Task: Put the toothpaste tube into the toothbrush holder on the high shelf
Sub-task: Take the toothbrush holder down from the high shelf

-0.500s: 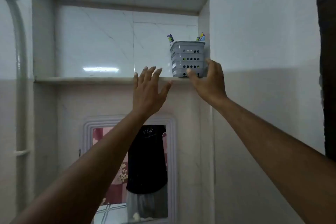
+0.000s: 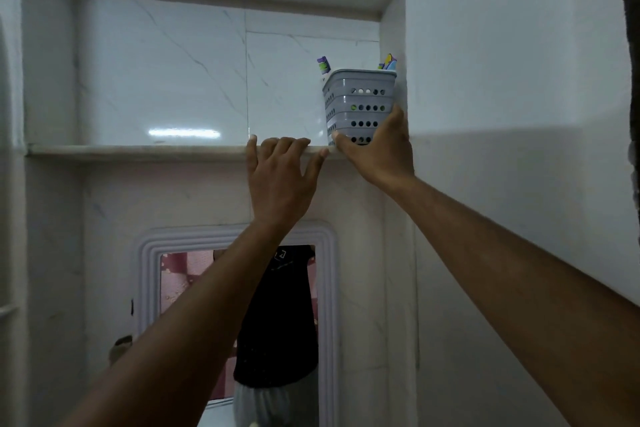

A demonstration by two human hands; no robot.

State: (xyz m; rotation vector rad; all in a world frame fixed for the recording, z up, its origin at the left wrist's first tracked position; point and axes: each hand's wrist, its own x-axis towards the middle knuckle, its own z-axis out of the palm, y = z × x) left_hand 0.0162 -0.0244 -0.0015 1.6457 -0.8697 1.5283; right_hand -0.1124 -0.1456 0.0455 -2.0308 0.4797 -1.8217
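Observation:
The grey perforated toothbrush holder stands at the right end of the high shelf, against the niche's side wall. A purple-and-white tip sticks out of its left corner and a multicoloured tip out of its right; I cannot tell which of them is the toothpaste tube. My right hand grips the holder's lower part, thumb on the front and fingers round the right side. My left hand lies just left of it, fingers spread and hooked over the shelf's front edge, holding nothing.
The shelf sits in a tiled niche with marble-look back tiles. Below it hangs a white-framed mirror that reflects a person in a black top. A dark object hangs at the right edge of the view.
My left hand has risen and its fingers now rest on the shelf edge. My right hand has closed more firmly round the base of the holder.

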